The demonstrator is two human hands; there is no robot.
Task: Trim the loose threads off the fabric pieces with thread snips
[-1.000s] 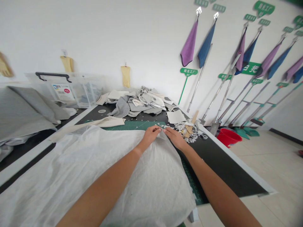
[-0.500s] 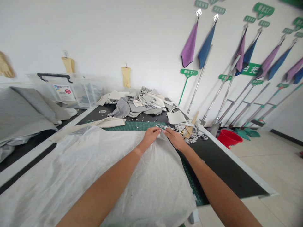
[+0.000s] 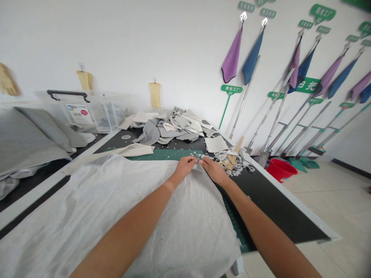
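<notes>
A large sheet of pale grey-white fabric [image 3: 203, 220] spreads across the near half of the table and hangs over its front edge. At its far edge my left hand [image 3: 187, 165] pinches the cloth between thumb and fingers. My right hand [image 3: 213, 169] grips the same edge close beside it, the fingertips almost touching. Between the two hands the fabric is drawn up into a small peak with folds running down. Beneath the cloth lies a green cutting mat [image 3: 162, 154], its far strip and right side showing.
Fabric scraps [image 3: 174, 125] are heaped at the back. Right of my hands lie shredded trimmings [image 3: 232, 164] with a brown strip. A clear plastic box [image 3: 101, 116] and folded grey cloth [image 3: 37, 133] are at left. A red bucket [image 3: 281, 170] stands on the floor at right.
</notes>
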